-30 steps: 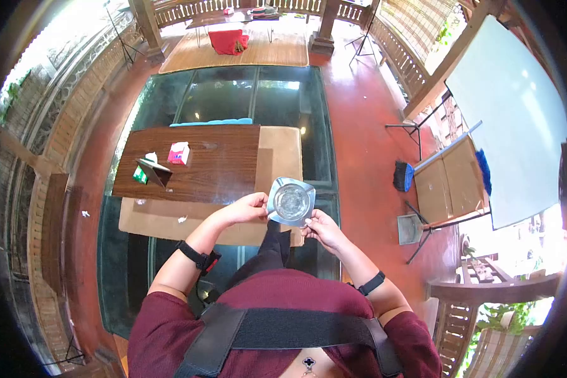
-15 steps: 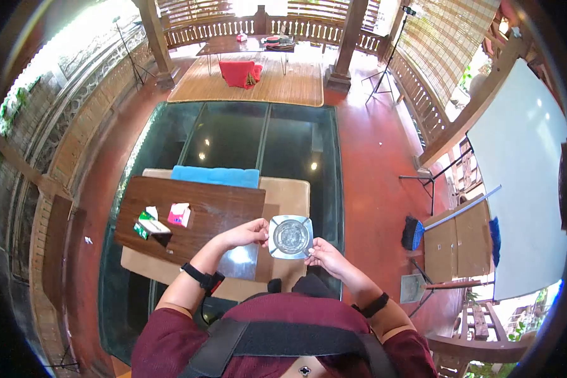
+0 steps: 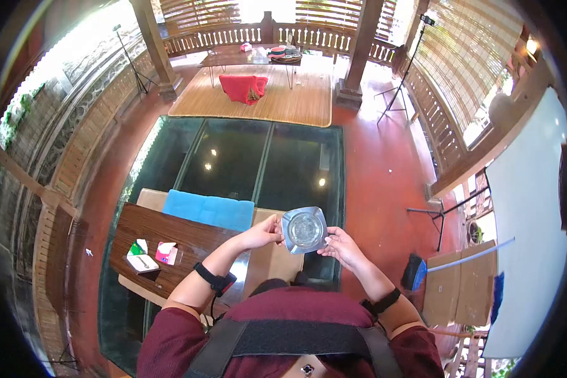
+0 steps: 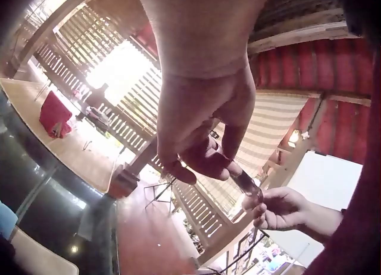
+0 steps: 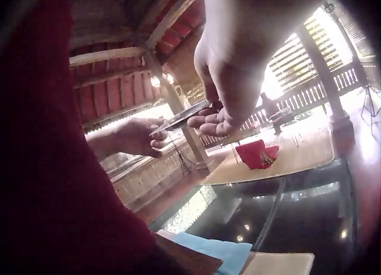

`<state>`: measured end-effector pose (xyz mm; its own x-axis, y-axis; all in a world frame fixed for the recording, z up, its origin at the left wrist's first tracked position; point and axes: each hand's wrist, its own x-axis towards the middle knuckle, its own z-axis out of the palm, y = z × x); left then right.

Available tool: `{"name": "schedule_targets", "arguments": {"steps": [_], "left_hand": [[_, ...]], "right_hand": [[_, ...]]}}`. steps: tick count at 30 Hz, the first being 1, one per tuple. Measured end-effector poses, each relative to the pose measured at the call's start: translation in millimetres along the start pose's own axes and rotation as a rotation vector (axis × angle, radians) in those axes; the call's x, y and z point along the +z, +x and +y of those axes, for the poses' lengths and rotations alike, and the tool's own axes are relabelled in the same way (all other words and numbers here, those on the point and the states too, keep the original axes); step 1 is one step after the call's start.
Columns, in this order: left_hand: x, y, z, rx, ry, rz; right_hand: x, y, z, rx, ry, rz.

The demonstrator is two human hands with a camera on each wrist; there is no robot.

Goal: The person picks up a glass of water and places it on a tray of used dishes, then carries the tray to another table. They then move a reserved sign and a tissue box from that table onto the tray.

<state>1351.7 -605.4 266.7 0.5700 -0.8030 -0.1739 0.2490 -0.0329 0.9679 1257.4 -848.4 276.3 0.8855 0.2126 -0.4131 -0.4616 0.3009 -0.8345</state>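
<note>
We hold a square silver metal ashtray [image 3: 304,230] above the surface's right edge, our left hand [image 3: 263,232] and right hand [image 3: 340,244] pinching opposite rims.

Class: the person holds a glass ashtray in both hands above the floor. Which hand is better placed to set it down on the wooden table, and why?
Left, probably. The left hand grips the ashtray on the side facing the wooden table, which lies to the person's left. The right hand is farther off.
</note>
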Motion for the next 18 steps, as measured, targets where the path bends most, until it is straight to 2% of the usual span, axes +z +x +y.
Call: {"name": "schedule_targets", "arguments": {"steps": [4, 8, 11, 18], "left_hand": [[-15, 38, 17, -0.023, -0.036, 0.099], [-50, 69, 26, -0.024, -0.066, 0.171], [-95, 96, 21, -0.036, -0.068, 0.231], [-203, 178, 63, -0.069, -0.065, 0.29]], "right_hand": [[-27, 48, -38, 0.019, 0.025, -0.06], [-40, 105, -69, -0.031, -0.07, -0.119], [-47, 161, -85, -0.061, -0.095, -0.189], [-48, 291, -162, -0.093, -0.18, -0.188]]}}
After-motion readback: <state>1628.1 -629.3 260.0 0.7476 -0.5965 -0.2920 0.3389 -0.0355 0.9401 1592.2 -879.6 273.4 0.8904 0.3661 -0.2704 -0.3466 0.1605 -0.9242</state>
